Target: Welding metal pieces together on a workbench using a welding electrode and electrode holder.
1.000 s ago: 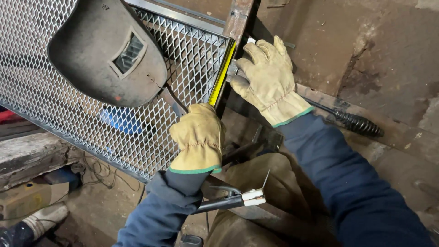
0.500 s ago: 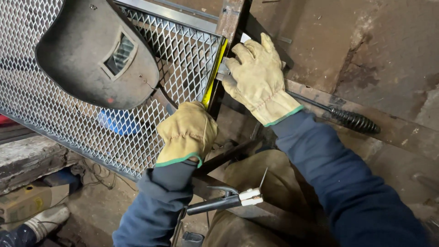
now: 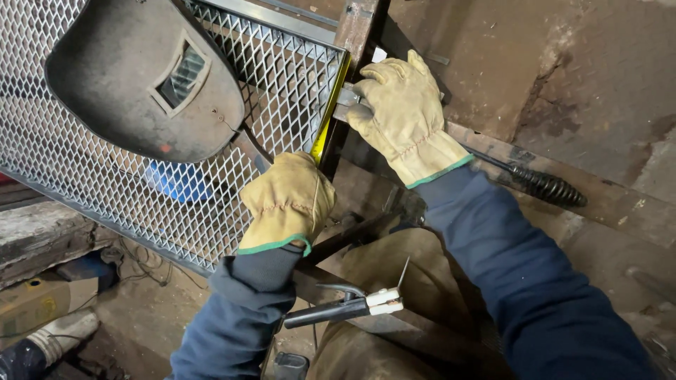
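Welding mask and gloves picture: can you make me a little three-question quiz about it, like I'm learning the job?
1. True or false: both hands wear yellow leather gloves.
2. What does the left hand hold up? A) a hammer B) a grey welding mask C) a bucket
3. What thin yellow tool lies along the edge of the mesh panel?

Key: 1. True; the right hand is gloved too. 2. B. 3. A spirit level.

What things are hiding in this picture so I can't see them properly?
Head view only:
- Blue round thing: behind the metal mesh panel, too broken up to tell.
- Left hand in a tan leather glove: its grip on the grey welding mask handle is hidden by the glove.
- Yellow level: the right hand hides its upper end.
- Black spring-handled tool: its head sits behind the right wrist.
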